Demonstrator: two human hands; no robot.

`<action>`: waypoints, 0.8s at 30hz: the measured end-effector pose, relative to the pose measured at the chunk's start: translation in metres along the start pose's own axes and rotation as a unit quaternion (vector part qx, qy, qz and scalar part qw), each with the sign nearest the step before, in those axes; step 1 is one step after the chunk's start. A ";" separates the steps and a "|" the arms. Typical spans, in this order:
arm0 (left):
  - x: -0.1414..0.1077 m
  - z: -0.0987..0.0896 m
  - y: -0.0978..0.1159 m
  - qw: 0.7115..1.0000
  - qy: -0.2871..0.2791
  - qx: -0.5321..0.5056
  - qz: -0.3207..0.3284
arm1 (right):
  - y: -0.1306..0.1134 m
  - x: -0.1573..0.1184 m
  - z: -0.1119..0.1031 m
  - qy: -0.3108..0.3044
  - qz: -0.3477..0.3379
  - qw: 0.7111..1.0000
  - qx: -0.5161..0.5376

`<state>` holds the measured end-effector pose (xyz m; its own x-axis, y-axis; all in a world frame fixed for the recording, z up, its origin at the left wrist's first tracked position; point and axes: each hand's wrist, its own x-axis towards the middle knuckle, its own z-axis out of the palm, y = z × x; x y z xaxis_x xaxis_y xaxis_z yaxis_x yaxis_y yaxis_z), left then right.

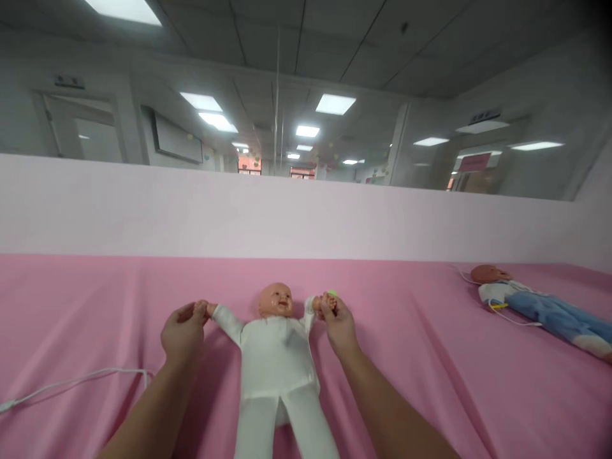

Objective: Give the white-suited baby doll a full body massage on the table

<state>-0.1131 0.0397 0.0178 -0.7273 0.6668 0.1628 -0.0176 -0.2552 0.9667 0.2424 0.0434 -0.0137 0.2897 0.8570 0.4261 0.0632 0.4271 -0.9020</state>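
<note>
A baby doll (277, 357) in a white long-sleeved suit lies face up on a pink sheet (392, 357), its head away from me and its arms spread. My left hand (184, 331) is closed around the doll's hand on the left side, that arm stretched out. On the other side, my right hand (340, 324) pinches the doll's other hand, whose small fingers show between mine. A bit of bright green peeks out just behind my right hand; what it belongs to is hidden. The doll's feet are beyond the lower frame edge.
A second doll (540, 309) in blue and white clothes lies at the far right, a white tube and a yellow piece beside it. A white cable (90, 375) crosses the sheet at the left. Behind the sheet rises a low white wall (287, 213) topped with glass.
</note>
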 end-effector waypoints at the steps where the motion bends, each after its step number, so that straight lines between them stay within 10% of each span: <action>1: 0.001 0.000 0.000 1.000 0.016 -0.016 0.006 | -0.001 -0.001 -0.001 0.014 0.008 0.999 0.034; 14: -0.010 0.009 -0.002 0.981 -0.074 -0.115 -0.141 | -0.017 -0.015 -0.026 -0.036 0.141 0.989 0.039; 24: -0.005 0.001 -0.004 0.990 -0.087 0.073 -0.079 | -0.001 -0.007 -0.028 -0.007 0.223 0.967 0.121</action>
<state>-0.1090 0.0381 0.0130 -0.5939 0.8041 0.0273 -0.0123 -0.0430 0.9990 0.2674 0.0290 -0.0179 0.2243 0.9745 0.0000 -0.2906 0.0669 -0.9545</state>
